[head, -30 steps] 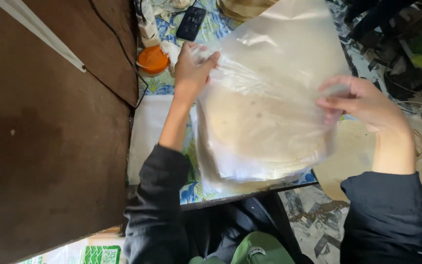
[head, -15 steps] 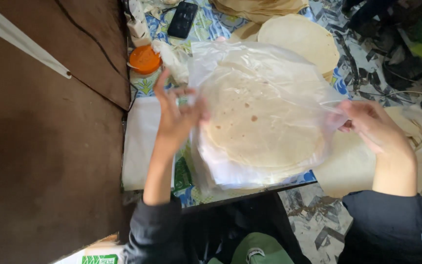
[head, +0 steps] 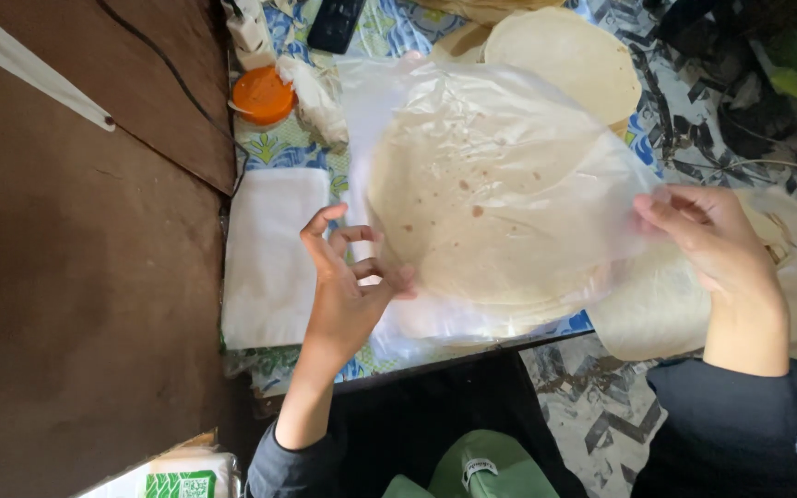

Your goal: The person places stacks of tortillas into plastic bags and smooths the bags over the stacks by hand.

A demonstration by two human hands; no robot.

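Note:
A stack of round pale flatbreads [head: 481, 221] lies inside a clear plastic bag [head: 509, 120] on a table with a blue patterned cloth [head: 302, 148]. My left hand [head: 348, 286] hovers at the bag's near left edge, fingers spread and curled, touching the plastic near the stack's rim. My right hand [head: 707, 235] pinches the bag's right edge between thumb and fingers. Another loose flatbread [head: 569, 65] lies beyond the bag, and one more [head: 652, 309] hangs over the table's near right edge.
A white folded cloth [head: 274, 254] lies left of the bag. An orange lid [head: 263, 95], a crumpled white bag [head: 317, 97] and a black remote-like device [head: 336, 23] sit at the far left. Brown floor [head: 76, 277] stretches on the left, with a small box [head: 182, 475] below.
My left hand slid from the bag's far left corner down to its near left edge. The bag settled flatter over the flatbreads, and my right hand kept hold of its right edge.

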